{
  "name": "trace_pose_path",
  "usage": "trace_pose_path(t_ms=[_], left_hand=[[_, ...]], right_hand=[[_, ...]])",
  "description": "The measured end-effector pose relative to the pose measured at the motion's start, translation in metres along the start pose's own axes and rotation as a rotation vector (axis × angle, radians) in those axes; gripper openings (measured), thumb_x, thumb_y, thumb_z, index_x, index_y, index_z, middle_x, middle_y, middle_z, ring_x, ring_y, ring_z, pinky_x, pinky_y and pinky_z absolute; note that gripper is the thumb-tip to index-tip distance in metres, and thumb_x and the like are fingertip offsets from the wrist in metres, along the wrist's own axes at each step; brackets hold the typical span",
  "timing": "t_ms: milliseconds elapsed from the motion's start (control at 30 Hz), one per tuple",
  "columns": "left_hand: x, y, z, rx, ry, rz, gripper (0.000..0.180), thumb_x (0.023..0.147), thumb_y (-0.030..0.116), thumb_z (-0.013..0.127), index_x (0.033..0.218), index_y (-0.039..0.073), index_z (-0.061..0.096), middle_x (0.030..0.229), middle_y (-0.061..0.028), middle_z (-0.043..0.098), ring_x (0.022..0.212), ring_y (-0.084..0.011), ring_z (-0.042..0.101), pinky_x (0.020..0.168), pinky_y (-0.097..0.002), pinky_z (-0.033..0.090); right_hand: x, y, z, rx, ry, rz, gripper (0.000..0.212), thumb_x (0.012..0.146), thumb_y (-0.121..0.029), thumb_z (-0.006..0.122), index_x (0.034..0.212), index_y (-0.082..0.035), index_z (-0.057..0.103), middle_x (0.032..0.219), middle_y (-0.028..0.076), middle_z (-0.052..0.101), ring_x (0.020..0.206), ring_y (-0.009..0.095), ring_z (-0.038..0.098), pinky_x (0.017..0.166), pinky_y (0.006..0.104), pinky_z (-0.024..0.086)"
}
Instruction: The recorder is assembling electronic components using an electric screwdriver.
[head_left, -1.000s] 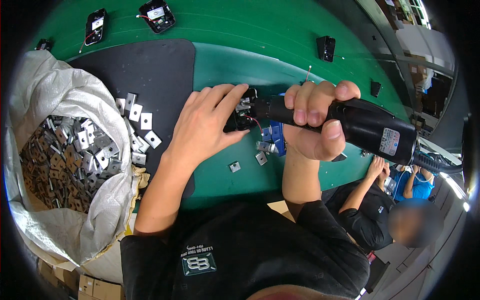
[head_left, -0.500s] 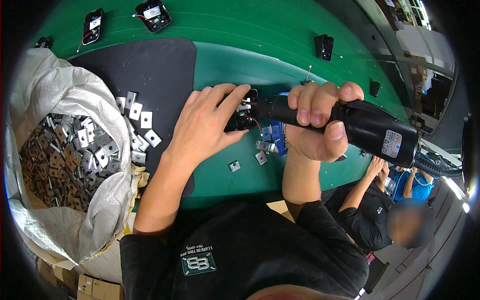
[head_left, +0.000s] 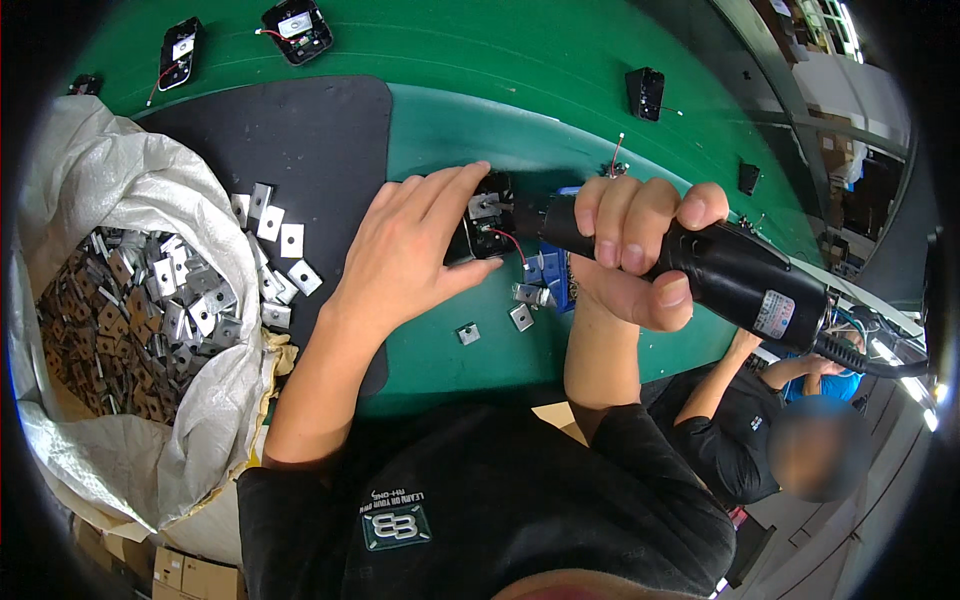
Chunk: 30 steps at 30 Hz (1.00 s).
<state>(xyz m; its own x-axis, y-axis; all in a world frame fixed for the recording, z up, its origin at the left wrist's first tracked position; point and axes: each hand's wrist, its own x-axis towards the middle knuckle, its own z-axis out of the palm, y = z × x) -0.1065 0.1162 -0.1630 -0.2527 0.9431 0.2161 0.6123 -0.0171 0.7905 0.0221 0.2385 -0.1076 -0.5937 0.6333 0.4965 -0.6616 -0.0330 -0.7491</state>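
My left hand [head_left: 400, 240] is closed around a small black plastic housing [head_left: 495, 242], fingers over its far side and thumb along its near edge. A silver metal plate [head_left: 484, 206] sits inside, and a thin red wire [head_left: 512, 240] comes out of the housing. My right hand [head_left: 635, 240] grips a black corded electric screwdriver [head_left: 745, 268], held nearly level with its tip end pointing left at the plate. The tip's exact contact is too small to make out. Loose metal plates [head_left: 521, 317] lie below a blue tray [head_left: 556, 272], which is partly hidden behind my right hand.
A white woven sack [head_left: 200, 440] full of small metal plates stands at the left. Several plates [head_left: 292, 240] lie on the black mat [head_left: 330, 130]. Black housings [head_left: 297, 30] rest on the green belt [head_left: 480, 45] beyond. A co-worker [head_left: 730, 440] sits at the right.
The housing has tilted a little in my left hand, showing more of its plate. The screwdriver's cable end has dipped slightly. Housings on the belt have shifted slightly left.
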Motion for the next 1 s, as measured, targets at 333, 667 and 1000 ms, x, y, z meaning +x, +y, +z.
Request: trace_pose_path(t_ms=[333,667,1000], left_hand=[[-0.002,-0.001,-0.001,0.036,-0.024,0.018,0.071,0.063,0.022,0.077,0.126,0.004,0.049,0.118,-0.0119,0.056,0.096,-0.0278,0.056,0.085,-0.0366,0.041],[-0.001,0.001,-0.003,0.015,-0.072,-0.020,0.071,0.061,0.020,0.077,0.126,0.007,0.050,0.120,-0.0125,0.057,0.103,-0.0287,0.056,0.088,-0.0374,0.041],[-0.001,0.002,-0.001,0.051,-0.032,0.025,0.070,0.062,0.018,0.077,0.125,0.005,0.048,0.117,-0.0100,0.055,0.095,-0.0262,0.057,0.082,-0.0367,0.041]], right_hand=[[0.003,0.007,-0.012,0.136,-0.157,0.047,0.086,0.077,-0.070,0.056,0.140,-0.016,0.032,0.080,0.002,0.053,0.066,0.013,0.049,0.068,0.0316,0.038],[0.003,0.007,-0.014,0.105,-0.012,-0.029,0.089,0.076,-0.078,0.044,0.139,-0.016,0.034,0.080,0.008,0.059,0.062,0.017,0.053,0.063,0.0333,0.040],[0.002,0.011,-0.014,0.066,-0.214,-0.063,0.080,0.075,-0.076,0.050,0.133,-0.021,0.045,0.068,-0.003,0.055,0.053,0.010,0.048,0.057,0.0278,0.035]])
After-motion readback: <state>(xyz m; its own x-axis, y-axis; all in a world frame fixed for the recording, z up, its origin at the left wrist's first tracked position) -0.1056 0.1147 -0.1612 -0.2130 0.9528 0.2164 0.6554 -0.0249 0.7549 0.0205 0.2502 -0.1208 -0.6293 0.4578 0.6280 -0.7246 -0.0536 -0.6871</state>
